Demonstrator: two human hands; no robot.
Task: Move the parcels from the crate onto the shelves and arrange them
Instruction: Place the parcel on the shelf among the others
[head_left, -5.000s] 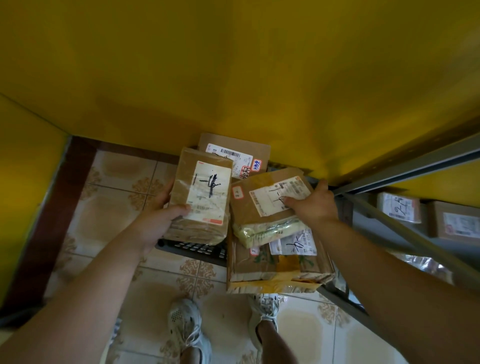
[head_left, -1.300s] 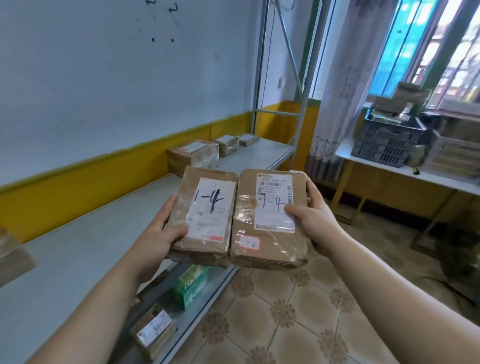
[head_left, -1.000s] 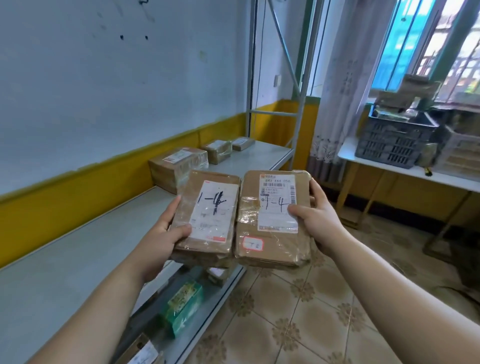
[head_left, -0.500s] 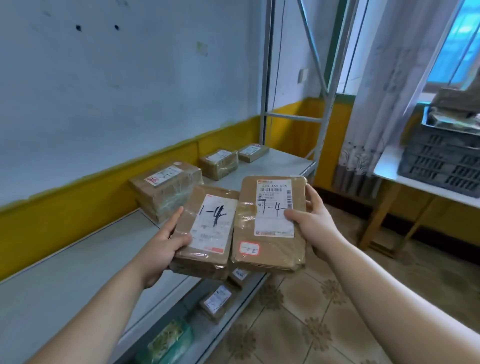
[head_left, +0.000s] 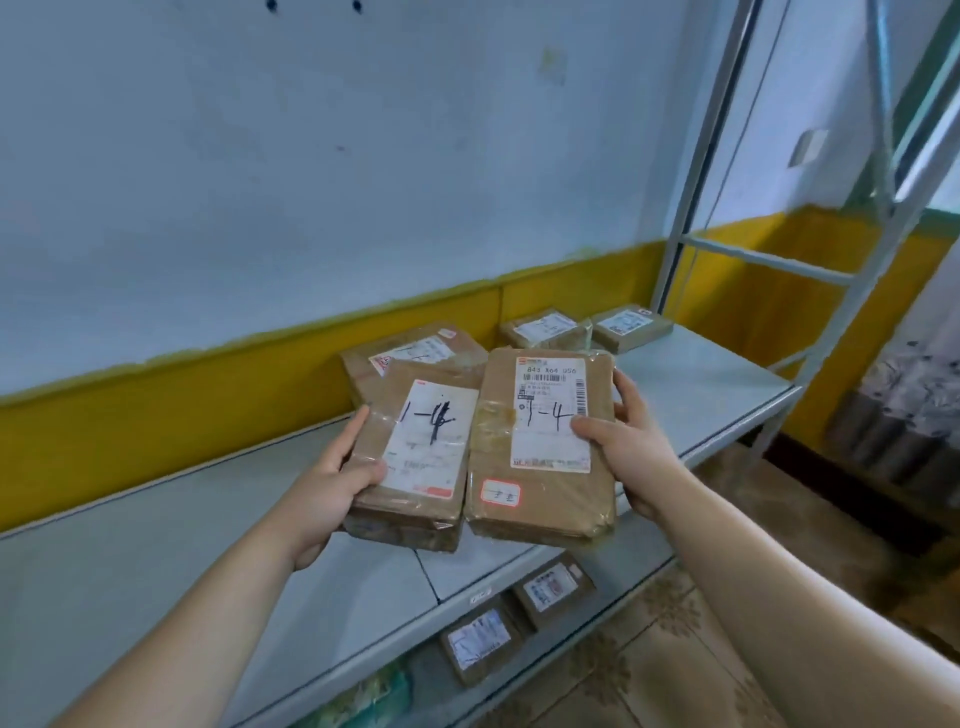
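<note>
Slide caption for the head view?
Left hand holds the left parcel, right hand the right parcel, over a grey shelf.

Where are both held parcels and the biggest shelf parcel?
left-held parcel (head_left: 431, 441): head view, on its white label.
right-held parcel (head_left: 545, 405): head view, on its white label.
biggest shelf parcel (head_left: 415, 351): head view, on its top label.

Now over the shelf (head_left: 156, 561): left parcel (head_left: 423, 447) and right parcel (head_left: 543, 441).

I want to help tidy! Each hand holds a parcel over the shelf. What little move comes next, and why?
Probably set the left parcel down on the shelf beside the large parcel already there. The left hand and right hand each grip one parcel above that shelf, so the right parcel can follow.
</note>
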